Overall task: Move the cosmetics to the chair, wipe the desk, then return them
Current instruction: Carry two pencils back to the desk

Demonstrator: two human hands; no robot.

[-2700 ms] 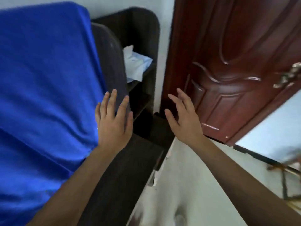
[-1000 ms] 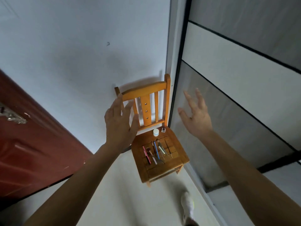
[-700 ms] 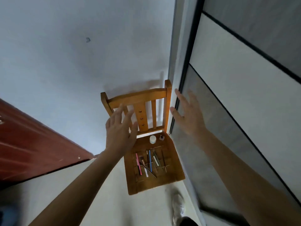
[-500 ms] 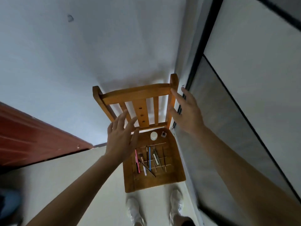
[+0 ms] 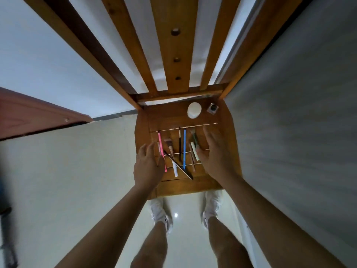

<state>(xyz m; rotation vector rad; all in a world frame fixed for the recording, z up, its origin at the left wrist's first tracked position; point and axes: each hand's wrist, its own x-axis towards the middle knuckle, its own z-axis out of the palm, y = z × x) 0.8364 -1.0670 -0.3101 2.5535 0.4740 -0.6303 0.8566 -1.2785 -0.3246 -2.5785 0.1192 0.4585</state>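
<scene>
A wooden chair [image 5: 193,187] stands directly below me with cosmetics on its seat. Several thin items lie side by side: a pink pen [image 5: 160,141], a blue pen [image 5: 184,146], a black pencil [image 5: 178,167] lying crosswise, and a makeup brush [image 5: 169,143]. A white round jar [image 5: 194,110] and a small dark pot [image 5: 212,108] sit at the back right of the seat. My left hand [image 5: 147,167] hovers open at the left of the row, beside the pink pen. At the row's right side my right hand [image 5: 217,153] is open.
The chair's slatted back [image 5: 174,45] rises close in front of me. A grey wall panel [image 5: 299,132] runs along the right, and a reddish door [image 5: 29,115] is at the left. My legs and white shoes [image 5: 159,213] stand on the pale floor before the seat.
I have turned from the desk to the chair and leaned over it. Both open hands have dropped from the chair back down to the seat, either side of the cosmetics.
</scene>
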